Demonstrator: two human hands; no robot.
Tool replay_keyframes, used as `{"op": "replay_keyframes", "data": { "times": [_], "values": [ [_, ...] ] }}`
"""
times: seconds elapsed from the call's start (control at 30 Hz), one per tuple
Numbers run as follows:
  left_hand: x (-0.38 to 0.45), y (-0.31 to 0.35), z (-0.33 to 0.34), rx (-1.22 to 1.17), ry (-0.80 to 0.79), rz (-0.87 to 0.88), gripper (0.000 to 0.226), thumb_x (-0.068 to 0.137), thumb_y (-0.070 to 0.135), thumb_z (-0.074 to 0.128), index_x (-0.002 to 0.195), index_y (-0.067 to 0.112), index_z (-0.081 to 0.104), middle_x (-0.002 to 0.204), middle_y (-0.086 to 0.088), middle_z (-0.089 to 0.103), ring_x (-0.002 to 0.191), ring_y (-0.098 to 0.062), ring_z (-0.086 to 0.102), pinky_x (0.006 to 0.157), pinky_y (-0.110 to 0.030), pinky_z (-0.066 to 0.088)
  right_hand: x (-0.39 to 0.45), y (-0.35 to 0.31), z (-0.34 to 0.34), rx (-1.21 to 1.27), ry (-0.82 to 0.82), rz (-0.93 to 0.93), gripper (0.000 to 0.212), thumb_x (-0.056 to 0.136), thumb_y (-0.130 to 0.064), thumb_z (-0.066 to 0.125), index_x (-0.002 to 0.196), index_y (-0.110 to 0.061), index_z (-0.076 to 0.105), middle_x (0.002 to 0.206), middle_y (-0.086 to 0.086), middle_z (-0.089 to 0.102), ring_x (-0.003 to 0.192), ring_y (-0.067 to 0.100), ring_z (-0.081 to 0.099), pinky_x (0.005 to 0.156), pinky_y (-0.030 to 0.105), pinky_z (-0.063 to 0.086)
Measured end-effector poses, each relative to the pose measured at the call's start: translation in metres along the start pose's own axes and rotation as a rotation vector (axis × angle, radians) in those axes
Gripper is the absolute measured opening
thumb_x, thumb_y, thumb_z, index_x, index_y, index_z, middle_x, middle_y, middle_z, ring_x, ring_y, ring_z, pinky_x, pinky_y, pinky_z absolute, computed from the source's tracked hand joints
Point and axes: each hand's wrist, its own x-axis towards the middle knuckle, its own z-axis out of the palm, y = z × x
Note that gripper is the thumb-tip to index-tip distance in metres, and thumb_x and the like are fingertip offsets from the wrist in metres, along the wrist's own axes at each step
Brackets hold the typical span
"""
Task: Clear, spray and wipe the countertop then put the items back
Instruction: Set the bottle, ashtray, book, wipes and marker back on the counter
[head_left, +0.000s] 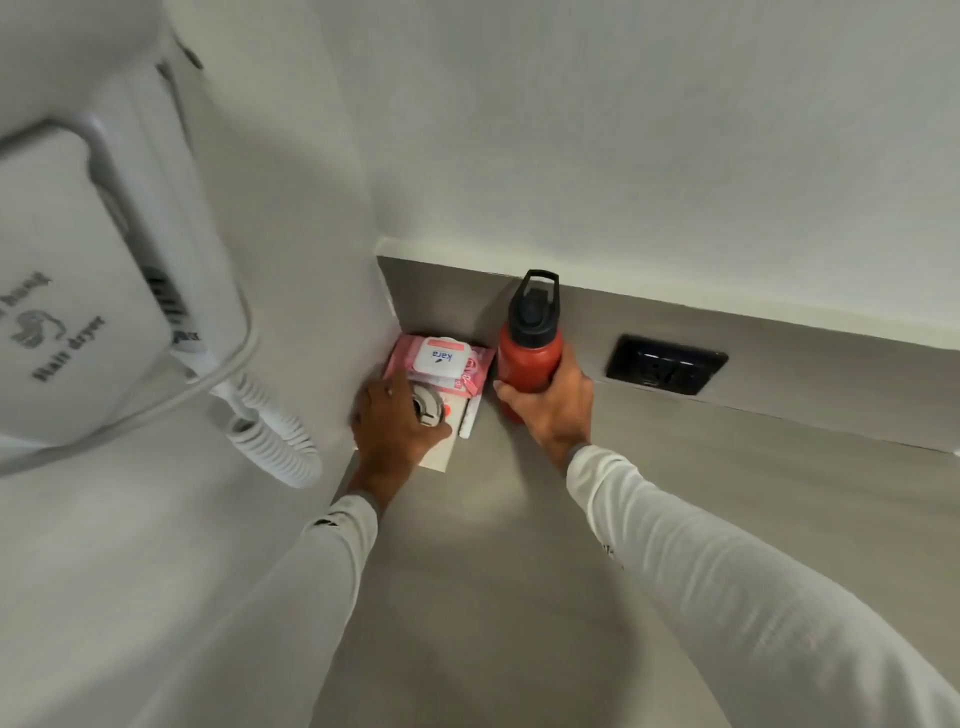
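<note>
Both hands were down in the far corner of the countertop (519, 571), and both were on something. The right hand (553, 410) was wrapped round the lower body of the red bottle (527, 358), fingers curled about the far side and the thumb on the near side, the black cap with its carry loop standing clear above the knuckles. The bottle stood upright, just left of the black wall socket (666, 365) on the backsplash. It looked like painted metal, so rigid and likely a bit slick; how full it was could not be told, so its weight was a guess. A firm grasp low on the body, as here, seemed sound, with the loop as a second option.

The left hand (397, 423) was curled over a small grey roll, possibly tape (427, 408), which sat on a white box (447, 441) jammed against the side wall. Just beyond the fingertips lay the pink wipes pack (441, 364), a soft pouch with a stiff white lid; light, squashy, best taken by its edges. The box looked like thin card, easy to dent.

Both forearms in white sleeves (727, 587) reached forward, wrists slightly bent down, the left tucked close to the wall below the hair dryer (78, 291) and its coiled cord (275, 441). That cord hung near the left wrist and could snag.
</note>
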Motion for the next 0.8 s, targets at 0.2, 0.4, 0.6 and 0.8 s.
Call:
{"op": "replay_keyframes", "data": {
  "times": [0.2, 0.4, 0.6, 0.8],
  "values": [
    [-0.041, 0.033, -0.001, -0.142, 0.050, 0.097, 0.084, 0.051, 0.036, 0.083, 0.124, 0.016, 0.046, 0.120, -0.012, 0.052, 0.112, -0.038, 0.047, 0.082, -0.048, 0.052, -0.035, 0.040, -0.070, -0.057, 0.091, -0.060, 0.082, 0.056, -0.048, 0.088, 0.127, -0.020, 0.055, 0.109, 0.001, 0.071, 0.094, 0.020, 0.068, 0.087, 0.030, 0.056],
    [-0.092, 0.149, 0.044, -0.243, -0.053, 0.411, 0.079, 0.051, 0.029, 0.085, 0.121, 0.009, 0.055, 0.118, -0.013, 0.057, 0.111, -0.033, 0.053, 0.093, -0.041, 0.049, -0.054, 0.092, -0.179, -0.054, 0.212, -0.028, 0.079, 0.057, -0.044, 0.089, 0.125, -0.022, 0.054, 0.107, 0.000, 0.069, 0.091, 0.020, 0.068, 0.085, 0.040, 0.059],
    [-0.126, 0.254, 0.100, -0.227, -0.213, 0.500, 0.073, 0.053, 0.035, 0.082, 0.117, 0.014, 0.053, 0.117, -0.005, 0.054, 0.113, -0.027, 0.048, 0.094, -0.040, 0.047, -0.044, 0.144, -0.285, -0.110, 0.365, 0.053, 0.079, 0.060, -0.037, 0.090, 0.127, -0.017, 0.054, 0.110, 0.004, 0.069, 0.094, 0.024, 0.066, 0.088, 0.043, 0.057],
    [-0.129, 0.295, 0.130, -0.243, -0.195, 0.532, 0.067, 0.055, 0.032, 0.081, 0.113, 0.011, 0.055, 0.115, -0.007, 0.056, 0.106, -0.030, 0.054, 0.090, -0.041, 0.049, -0.036, 0.183, -0.343, -0.087, 0.484, 0.100, 0.077, 0.060, -0.039, 0.091, 0.125, -0.018, 0.054, 0.103, 0.002, 0.070, 0.088, 0.022, 0.067, 0.085, 0.043, 0.058]
  ]
}}
